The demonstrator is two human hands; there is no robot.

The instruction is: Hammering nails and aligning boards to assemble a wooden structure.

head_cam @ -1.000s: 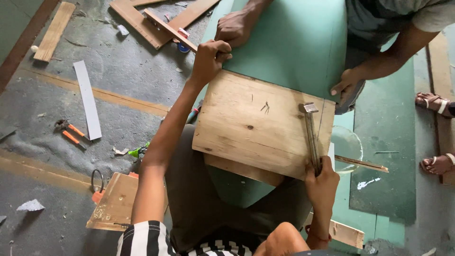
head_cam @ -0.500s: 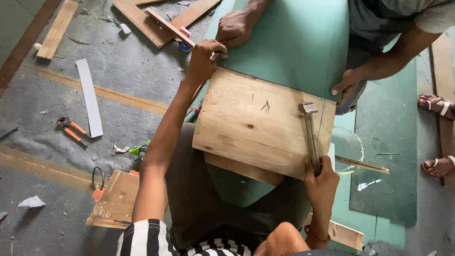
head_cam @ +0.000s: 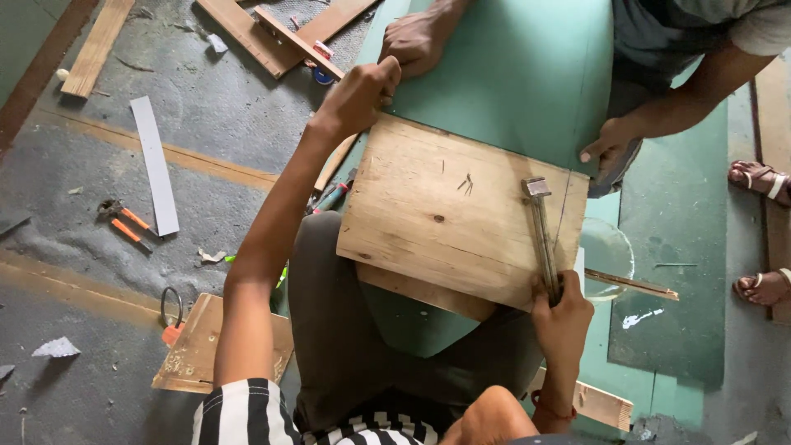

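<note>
Looking down from the head camera, I see my right hand wrapped tight around the handle of a hammer. The hammer lies flat on a wooden board, its metal head pointing away from me near the board's far right corner. The board rests across my lap, over a large green sheet that stretches away from me.

My left hand is stretched out to the far left corner of the board, fingers curled shut in a fist at the edge of the green sheet. I cannot tell what it pinches, if anything.

Across from me, another person presses 2 hands on the green sheet: 1 hand lies just beside my left hand, the other grips the sheet's edge near the hammer head. That person's sandalled feet show at the right edge.

A few small nails stick out of the board near its middle. On the floor to my left lie orange-handled pliers, a flat grey strip, and a scrap board. Wooden slats lie at the top, well apart from my hands.
</note>
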